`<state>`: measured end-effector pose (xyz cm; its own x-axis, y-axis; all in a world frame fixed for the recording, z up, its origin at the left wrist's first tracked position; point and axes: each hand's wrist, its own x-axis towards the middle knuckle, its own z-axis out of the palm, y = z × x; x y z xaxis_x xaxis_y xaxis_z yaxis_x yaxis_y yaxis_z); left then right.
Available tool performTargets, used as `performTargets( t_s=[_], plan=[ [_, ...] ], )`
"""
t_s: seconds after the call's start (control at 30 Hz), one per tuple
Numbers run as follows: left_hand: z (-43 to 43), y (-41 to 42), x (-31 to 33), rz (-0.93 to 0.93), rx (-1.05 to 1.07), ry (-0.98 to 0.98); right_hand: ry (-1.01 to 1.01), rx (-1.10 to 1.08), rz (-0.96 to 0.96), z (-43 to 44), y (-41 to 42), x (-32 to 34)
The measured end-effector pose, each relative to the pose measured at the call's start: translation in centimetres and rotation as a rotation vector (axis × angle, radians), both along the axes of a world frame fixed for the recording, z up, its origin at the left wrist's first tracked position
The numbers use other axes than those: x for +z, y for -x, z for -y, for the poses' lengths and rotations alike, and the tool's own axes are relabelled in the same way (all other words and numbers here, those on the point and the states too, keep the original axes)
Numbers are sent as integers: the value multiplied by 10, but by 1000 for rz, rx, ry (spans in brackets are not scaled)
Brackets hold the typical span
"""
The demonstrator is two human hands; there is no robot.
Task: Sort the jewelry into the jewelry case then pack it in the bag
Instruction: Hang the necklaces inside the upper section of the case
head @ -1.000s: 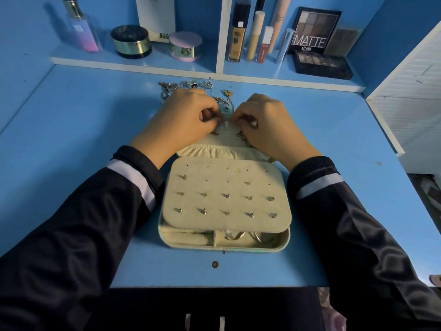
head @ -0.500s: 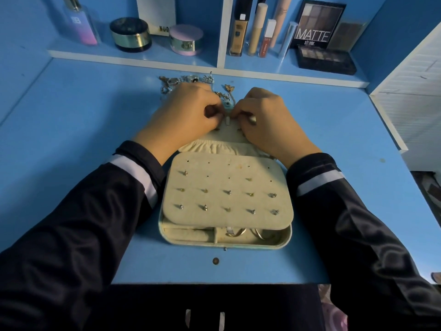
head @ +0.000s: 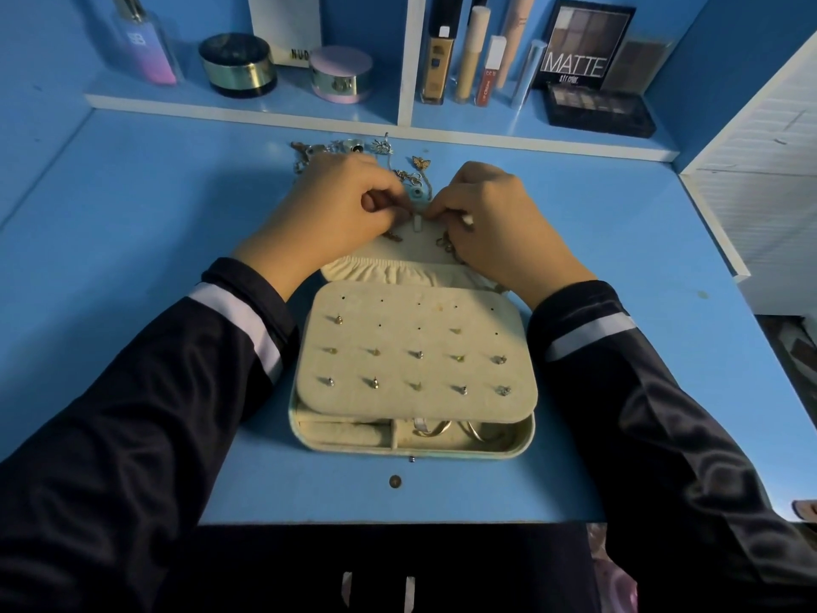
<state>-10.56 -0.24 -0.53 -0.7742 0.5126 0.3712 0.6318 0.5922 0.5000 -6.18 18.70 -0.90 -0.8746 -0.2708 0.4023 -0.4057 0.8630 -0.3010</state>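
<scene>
At jewelry case (head: 415, 451) lid: left hand (head: 349, 205), right hand (head: 490, 210) both pinching necklace chain (head: 445, 245) beside white tab (head: 418, 223). Sorting underway; next likely needs chain hooked under tab, fine fingertip control.

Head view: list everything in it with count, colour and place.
desk: one, blue, foreground.
jewelry case: one, cream, open at desk centre.
stud earrings: about twelve, gold and silver, on the case's panel.
rings: a few, gold, case's front compartment.
chain: one, gold, over the case lid.
loose jewelry: one pile, silver and gold, desk's far side.
disc: one, dark, desk before the case.
cosmetics: about a dozen, mixed colours, back shelf.
left hand: one, pinching the chain.
right hand: one, pinching the chain.
</scene>
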Motion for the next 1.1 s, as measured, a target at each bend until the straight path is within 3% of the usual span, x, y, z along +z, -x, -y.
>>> performTargets(
  t_s=[0.27, 0.53, 0.87, 1.1],
  plan=[
    [-1, 2, 0, -94, -53, 134, -41, 8, 1, 2, 2, 0],
    [0, 1, -2, -32, 16, 16, -41, 9, 16, 1, -2, 5],
    [3, -1, 3, -41, -38, 119, -8, 18, 14, 1, -2, 3],
    [8, -11, 9, 15, -53, 113, 104, 12, 191, -3, -9, 13]
  ],
)
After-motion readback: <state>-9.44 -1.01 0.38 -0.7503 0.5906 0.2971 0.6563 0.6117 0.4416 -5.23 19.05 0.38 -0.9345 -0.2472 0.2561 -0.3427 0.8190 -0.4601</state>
